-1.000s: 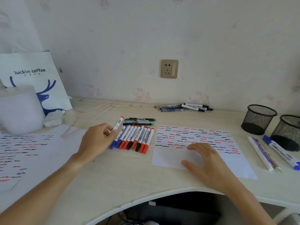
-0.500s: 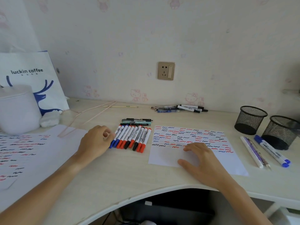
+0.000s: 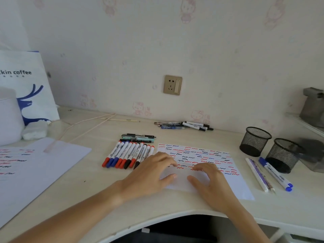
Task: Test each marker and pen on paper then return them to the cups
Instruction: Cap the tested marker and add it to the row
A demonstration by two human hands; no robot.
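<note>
Resting my left hand [image 3: 149,178] and right hand [image 3: 213,184] flat on the test sheet [image 3: 198,155], fingers relaxed, holding nothing. Marker row [image 3: 128,154] lies just left; mesh cups [image 3: 255,141] stand empty, far right. Next: select one marker.

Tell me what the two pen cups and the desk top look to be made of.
The two pen cups: black wire mesh, probably metal, since the desk shows through their see-through walls. The desk top: pale wood-grain laminate or veneer, seemingly, with faint streaks, a low sheen and a smooth rounded front edge.
</note>
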